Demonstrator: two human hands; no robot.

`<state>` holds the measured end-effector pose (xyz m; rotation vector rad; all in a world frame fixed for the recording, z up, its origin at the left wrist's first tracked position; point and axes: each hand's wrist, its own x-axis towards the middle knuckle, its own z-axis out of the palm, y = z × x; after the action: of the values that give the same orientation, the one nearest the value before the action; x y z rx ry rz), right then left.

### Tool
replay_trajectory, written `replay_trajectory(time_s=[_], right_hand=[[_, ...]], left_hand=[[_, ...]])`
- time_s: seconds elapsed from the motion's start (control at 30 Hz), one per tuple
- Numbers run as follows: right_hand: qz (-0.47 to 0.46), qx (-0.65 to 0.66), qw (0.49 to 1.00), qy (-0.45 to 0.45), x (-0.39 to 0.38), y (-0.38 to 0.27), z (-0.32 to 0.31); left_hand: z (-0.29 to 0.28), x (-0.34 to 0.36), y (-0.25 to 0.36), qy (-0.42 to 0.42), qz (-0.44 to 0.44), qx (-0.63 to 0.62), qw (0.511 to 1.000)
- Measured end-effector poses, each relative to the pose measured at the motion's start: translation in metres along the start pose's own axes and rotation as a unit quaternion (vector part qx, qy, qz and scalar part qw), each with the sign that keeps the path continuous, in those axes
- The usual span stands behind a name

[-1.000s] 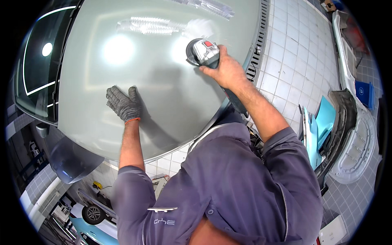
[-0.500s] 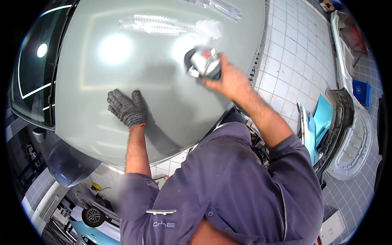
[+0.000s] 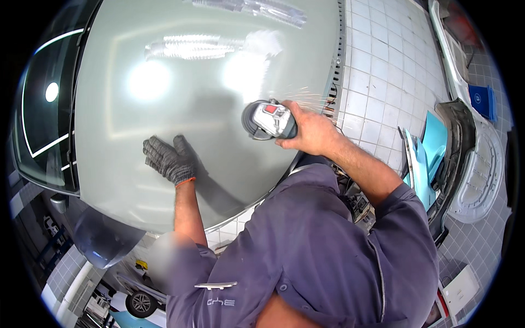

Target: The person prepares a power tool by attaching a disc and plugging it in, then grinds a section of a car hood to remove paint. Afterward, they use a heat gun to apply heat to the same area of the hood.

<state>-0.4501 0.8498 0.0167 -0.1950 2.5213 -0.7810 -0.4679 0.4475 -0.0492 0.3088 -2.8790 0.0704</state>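
Observation:
My bare right hand [image 3: 313, 131] grips an angle grinder [image 3: 272, 118] with a white-grey body and a red patch. Its disc end meets the grey-green car hood [image 3: 219, 158], and sparks [image 3: 306, 99] fly off toward the hood's right edge. My left hand [image 3: 170, 158], in a dark grey knit glove with an orange cuff, lies flat on the hood with its fingers stretched out. Farther up, shiny bare-metal streaks [image 3: 191, 47] and a second band [image 3: 257, 11] show on the hood.
The windshield [image 3: 49, 109] borders the hood at left. To the right are white floor tiles [image 3: 369, 71], turquoise panels [image 3: 432, 142], a large bumper [image 3: 456, 147] and a blue bin [image 3: 482, 103]. A car wheel [image 3: 142, 304] shows at lower left.
The grinder has moved toward me, away from the streaks, and sparks now show. My left hand stays flat on the hood. The view has shifted slightly.

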Motion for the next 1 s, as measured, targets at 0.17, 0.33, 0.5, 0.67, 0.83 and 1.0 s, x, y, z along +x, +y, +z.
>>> replay_trajectory(time_s=[0.17, 0.33, 0.5, 0.67, 0.83, 1.0], right_hand=[[0.143, 0.099, 0.982, 0.076, 0.039, 0.006, -0.044], [0.045, 0.050, 0.996, 0.065, 0.018, 0.006, -0.018], [0.076, 0.061, 0.992, 0.075, 0.023, 0.016, -0.030], [0.070, 0.069, 0.993, 0.064, 0.020, 0.020, -0.024], [0.042, 0.018, 0.999, 0.011, 0.000, 0.023, -0.008], [0.099, 0.109, 0.983, 0.108, 0.021, 0.028, -0.031]], left_hand=[[-0.001, 0.007, 0.005, -0.033, -0.031, 0.017, 0.999], [0.009, -0.001, -0.008, 0.000, 0.008, 0.043, 0.999], [0.005, 0.004, 0.002, -0.003, 0.000, 0.031, 1.000], [0.009, -0.003, -0.007, 0.010, 0.015, 0.038, 0.999], [0.006, 0.001, 0.003, -0.010, -0.017, 0.030, 0.999], [-0.003, 0.000, 0.012, -0.039, -0.033, 0.034, 0.998]])
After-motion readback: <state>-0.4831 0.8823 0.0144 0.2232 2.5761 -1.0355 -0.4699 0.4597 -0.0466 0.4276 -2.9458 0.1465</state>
